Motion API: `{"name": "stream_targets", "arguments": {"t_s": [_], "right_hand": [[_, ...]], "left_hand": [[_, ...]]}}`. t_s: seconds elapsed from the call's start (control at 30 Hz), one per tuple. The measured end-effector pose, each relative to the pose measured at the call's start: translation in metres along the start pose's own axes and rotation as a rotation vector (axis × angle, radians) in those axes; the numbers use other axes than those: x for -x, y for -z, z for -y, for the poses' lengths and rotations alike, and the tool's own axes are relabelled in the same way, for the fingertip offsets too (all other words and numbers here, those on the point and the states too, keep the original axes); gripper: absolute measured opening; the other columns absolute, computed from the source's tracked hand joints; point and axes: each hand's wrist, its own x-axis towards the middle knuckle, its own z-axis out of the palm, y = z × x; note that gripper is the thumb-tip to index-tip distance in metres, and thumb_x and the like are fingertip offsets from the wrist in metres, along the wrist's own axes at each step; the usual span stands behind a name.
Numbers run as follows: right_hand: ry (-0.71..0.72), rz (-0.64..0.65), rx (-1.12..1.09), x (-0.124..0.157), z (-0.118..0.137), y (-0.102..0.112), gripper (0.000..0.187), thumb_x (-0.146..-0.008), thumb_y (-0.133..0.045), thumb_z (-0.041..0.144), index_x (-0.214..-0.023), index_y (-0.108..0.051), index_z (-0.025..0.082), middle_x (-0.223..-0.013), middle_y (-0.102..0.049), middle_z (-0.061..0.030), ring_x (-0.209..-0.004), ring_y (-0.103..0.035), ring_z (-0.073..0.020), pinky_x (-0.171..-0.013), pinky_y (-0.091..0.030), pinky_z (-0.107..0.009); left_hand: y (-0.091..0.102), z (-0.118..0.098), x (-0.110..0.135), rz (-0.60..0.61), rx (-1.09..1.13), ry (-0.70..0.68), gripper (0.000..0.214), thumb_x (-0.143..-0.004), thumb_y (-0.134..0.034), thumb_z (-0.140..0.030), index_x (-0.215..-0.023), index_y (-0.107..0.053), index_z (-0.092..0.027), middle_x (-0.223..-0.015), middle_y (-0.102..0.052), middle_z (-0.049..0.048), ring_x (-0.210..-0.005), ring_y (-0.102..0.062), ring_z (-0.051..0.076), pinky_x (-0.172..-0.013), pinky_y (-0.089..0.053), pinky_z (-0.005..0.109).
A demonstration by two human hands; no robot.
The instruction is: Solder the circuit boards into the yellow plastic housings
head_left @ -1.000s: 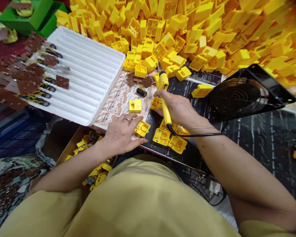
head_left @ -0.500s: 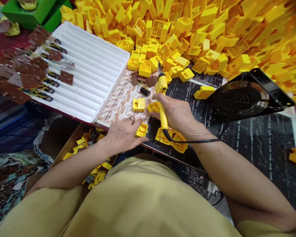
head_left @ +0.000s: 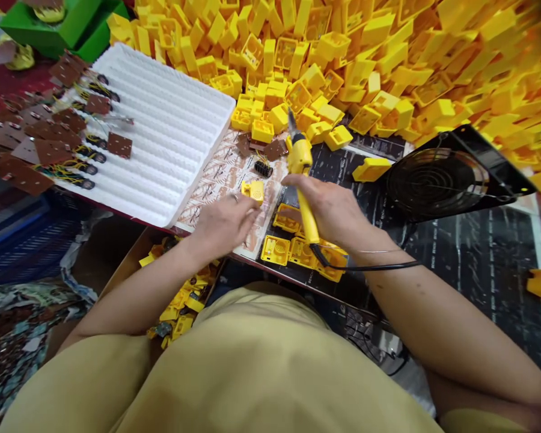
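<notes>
My right hand [head_left: 331, 207] is wrapped around a yellow soldering iron [head_left: 307, 207], its metal tip pointing away towards the pile. The black cord [head_left: 374, 266] runs back across my right wrist. My left hand [head_left: 228, 222] has its fingers together over the near side of a small yellow plastic case [head_left: 253, 190] with a grid of holes; its thumb is hidden. Beside my hands lie open yellow housings, one at the table edge [head_left: 276, 249] and another [head_left: 286, 218] below the iron. A black coiled part with wires [head_left: 263, 169] and brown boards [head_left: 275, 149] lie just beyond the case.
A great heap of yellow housings [head_left: 297, 60] fills the back. On the left, a white ridged foam tray [head_left: 162, 132] bears brown circuit boards [head_left: 49, 135] with wires. A black fan [head_left: 433, 180] stands at right. Below the edge is a box [head_left: 117, 270] of yellow pieces.
My left hand has moved from a housing at the table edge up to the small case. My right fingers have let go of another housing, now lying lower; the soldering iron stays in hand.
</notes>
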Motion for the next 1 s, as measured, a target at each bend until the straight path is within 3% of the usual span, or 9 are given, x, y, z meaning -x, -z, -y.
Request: {"name": "stream_targets", "arguments": {"t_s": [0.07, 0.17, 0.27, 0.47, 0.6, 0.7, 0.77, 0.87, 1.0], "right_hand": [[-0.091, -0.026, 0.058, 0.003, -0.013, 0.012, 0.041, -0.096, -0.058, 0.042, -0.132, -0.050, 0.024, -0.111, -0.070, -0.0078, -0.086, -0.067, -0.0209, -0.067, -0.044, -0.030], [-0.203, -0.067, 0.178, 0.003, -0.040, 0.030, 0.040, -0.100, -0.050, 0.037, -0.136, -0.048, 0.018, -0.117, -0.067, -0.0146, -0.103, -0.065, -0.0249, -0.082, -0.045, -0.035], [-0.249, -0.051, 0.289, 0.002, -0.067, 0.038, 0.039, -0.098, -0.053, 0.034, -0.132, -0.051, 0.013, -0.119, -0.065, -0.0199, -0.116, -0.059, -0.0301, -0.095, -0.040, -0.042], [-0.248, 0.055, 0.416, -0.004, -0.097, 0.029, 0.034, -0.098, -0.038, 0.018, -0.126, -0.058, 0.018, -0.096, -0.069, -0.0155, -0.085, -0.059, -0.0255, -0.072, -0.032, -0.036], [-0.212, 0.066, 0.442, -0.009, -0.098, 0.027, 0.037, -0.096, -0.035, 0.016, -0.124, -0.059, 0.018, -0.081, -0.066, -0.0121, -0.078, -0.055, -0.0240, -0.068, -0.028, -0.034], [-0.206, 0.026, 0.435, -0.008, -0.096, 0.029, 0.036, -0.096, -0.039, 0.020, -0.128, -0.056, 0.022, -0.085, -0.067, -0.0102, -0.078, -0.056, -0.0227, -0.066, -0.028, -0.032], [-0.203, 0.003, 0.426, -0.006, -0.097, 0.030, 0.033, -0.097, -0.041, 0.023, -0.127, -0.055, 0.022, -0.090, -0.068, -0.0096, -0.077, -0.057, -0.0210, -0.068, -0.030, -0.032], [-0.196, 0.012, 0.401, -0.001, -0.100, 0.028, 0.029, -0.095, -0.043, 0.019, -0.119, -0.060, 0.021, -0.085, -0.068, -0.0078, -0.067, -0.053, -0.0163, -0.074, -0.033, -0.036], [-0.188, 0.019, 0.320, 0.000, -0.101, 0.021, 0.028, -0.091, -0.047, 0.009, -0.109, -0.066, 0.019, -0.068, -0.063, -0.0035, -0.058, -0.048, -0.0122, -0.078, -0.034, -0.038]], "left_hand": [[-0.003, 0.014, -0.014, -0.112, -0.060, -0.010, 0.036, -0.098, -0.049, -0.036, -0.124, -0.063, -0.015, -0.132, -0.064, 0.0152, -0.122, -0.059, 0.030, -0.103, -0.048, 0.045], [-0.005, 0.027, -0.033, -0.023, -0.088, -0.036, 0.056, -0.091, -0.062, -0.041, -0.140, -0.054, -0.013, -0.145, -0.055, 0.0180, -0.133, -0.048, 0.034, -0.112, -0.040, 0.048], [0.000, 0.030, -0.038, 0.069, -0.023, 0.053, 0.054, -0.092, -0.059, -0.042, -0.138, -0.056, -0.014, -0.125, -0.067, 0.0160, -0.120, -0.058, 0.032, -0.104, -0.046, 0.045], [0.013, 0.029, -0.026, 0.204, 0.502, 0.158, 0.059, -0.098, -0.024, -0.054, -0.102, -0.067, -0.015, -0.088, -0.073, 0.0076, -0.080, -0.067, 0.020, -0.073, -0.052, 0.030], [0.013, 0.021, -0.020, 0.274, 0.064, 0.254, 0.059, -0.100, -0.022, -0.049, -0.102, -0.069, -0.015, -0.091, -0.074, 0.0121, -0.089, -0.070, 0.028, -0.083, -0.053, 0.040], [0.020, 0.018, -0.012, 0.183, -0.235, 0.359, 0.061, -0.101, -0.023, -0.053, -0.117, -0.068, -0.016, -0.097, -0.074, 0.0154, -0.095, -0.071, 0.035, -0.081, -0.054, 0.047], [0.026, 0.023, -0.003, 0.128, -0.230, 0.266, 0.057, -0.100, -0.030, -0.055, -0.131, -0.062, -0.019, -0.119, -0.070, 0.0155, -0.109, -0.067, 0.035, -0.084, -0.055, 0.047], [0.029, 0.034, 0.012, 0.194, -0.041, -0.079, 0.056, -0.095, -0.050, -0.049, -0.144, -0.051, -0.021, -0.148, -0.054, 0.0125, -0.130, -0.056, 0.029, -0.102, -0.051, 0.042], [0.018, 0.036, 0.023, 0.235, 0.081, -0.205, 0.045, -0.094, -0.058, -0.033, -0.136, -0.059, -0.018, -0.135, -0.066, 0.0108, -0.120, -0.063, 0.024, -0.106, -0.049, 0.037]]}}
